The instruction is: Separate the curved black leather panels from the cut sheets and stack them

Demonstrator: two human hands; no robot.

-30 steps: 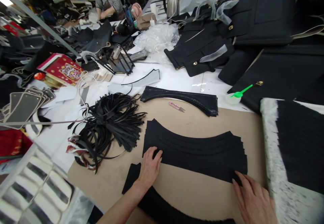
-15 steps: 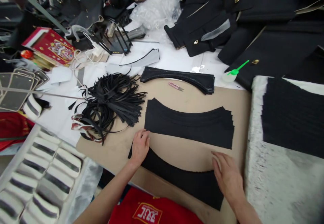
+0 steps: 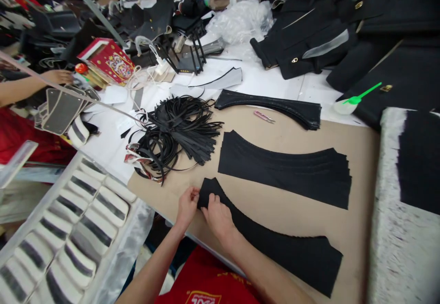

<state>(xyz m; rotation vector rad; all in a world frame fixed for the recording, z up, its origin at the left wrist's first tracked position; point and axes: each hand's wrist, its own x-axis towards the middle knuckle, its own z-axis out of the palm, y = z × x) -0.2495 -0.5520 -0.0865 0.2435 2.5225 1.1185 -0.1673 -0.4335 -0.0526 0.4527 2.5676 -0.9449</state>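
A black curved fabric piece (image 3: pixel 275 244) lies along the near edge of the brown board, its concave side facing away from me. At its left end, my left hand (image 3: pixel 187 207) is closed, with thumb and fingertips pinching the edge. Close beside it, my right hand (image 3: pixel 218 217) has its fingers bent and drawn together on the same end of the piece. Farther back, a fanned stack of similar black fabric pieces (image 3: pixel 282 169) rests untouched. Behind that is a bundle of shiny black curved strips (image 3: pixel 268 107), with small pink thread snips (image 3: pixel 264 116) in front of it.
Black straps (image 3: pixel 182 130) are heaped on the left. A tray of white-and-black padded parts (image 3: pixel 99 221) stands at the lower left. A white pot with a green brush (image 3: pixel 347 105) sits at the back right, near a pale roll (image 3: pixel 392 230). Another person's hand (image 3: pixel 60 77) shows at left.
My right hand has moved left from the piece's right end to its left end, near my left hand. The view has shifted left, and another person's arm now shows.
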